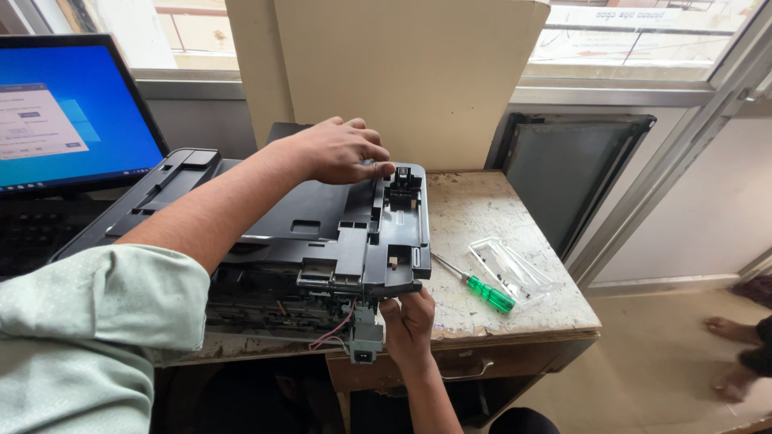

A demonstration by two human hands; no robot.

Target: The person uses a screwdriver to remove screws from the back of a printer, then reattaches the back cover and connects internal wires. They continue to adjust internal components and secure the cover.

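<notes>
A black printer (322,229) with its covers off lies on a worn desk (482,213). My left hand (342,151) reaches across it and grips the far right corner of the top frame. My right hand (408,325) holds the near right corner from below, at the desk's front edge. A grey power socket block (366,337) hangs from the printer on pink and white wires, just left of my right hand. Inner parts show under the raised frame.
A green-handled screwdriver (480,288) and a clear plastic piece (512,269) lie on the desk to the right. A lit monitor (68,112) stands at left. A cardboard sheet (402,76) leans behind. Another person's bare feet (736,354) are on the floor at right.
</notes>
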